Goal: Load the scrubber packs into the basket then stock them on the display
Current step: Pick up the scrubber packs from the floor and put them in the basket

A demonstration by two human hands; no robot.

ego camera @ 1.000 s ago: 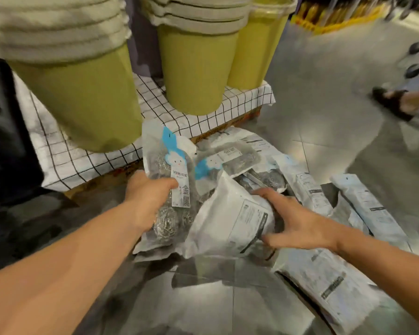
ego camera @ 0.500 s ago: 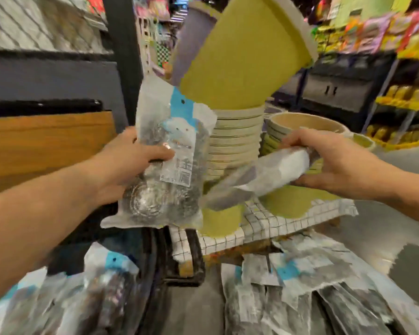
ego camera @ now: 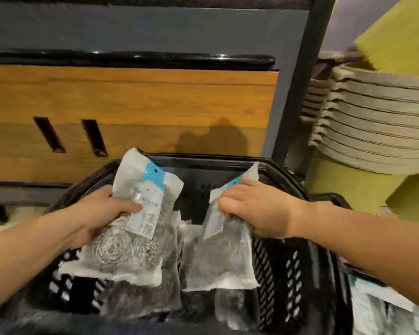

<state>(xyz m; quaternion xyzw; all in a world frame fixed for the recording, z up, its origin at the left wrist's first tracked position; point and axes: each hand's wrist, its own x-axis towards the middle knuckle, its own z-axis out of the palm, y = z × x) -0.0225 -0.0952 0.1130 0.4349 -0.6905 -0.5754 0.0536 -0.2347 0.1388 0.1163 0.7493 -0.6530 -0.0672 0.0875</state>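
Note:
A black slotted basket (ego camera: pixel 298 269) fills the lower middle, with several scrubber packs (ego camera: pixel 203 303) lying inside it. My left hand (ego camera: pixel 99 213) grips a clear pack of steel scrubbers (ego camera: pixel 131 240) with a blue header, held over the basket's left half. My right hand (ego camera: pixel 257 211) grips a second scrubber pack (ego camera: pixel 220 259) by its top, hanging over the basket's middle. Both packs are above the basket's opening.
A wooden panel (ego camera: pixel 131 102) with a black rail stands behind the basket. A dark post (ego camera: pixel 298 76) rises at right. Stacked olive and beige bins (ego camera: pixel 373 131) stand to the right. More packs (ego camera: pixel 377 308) lie on the floor at lower right.
My view swung left from the floor pile and bins to the basket. Both hands carried their packs leftward and down, from chest height to just over the basket.

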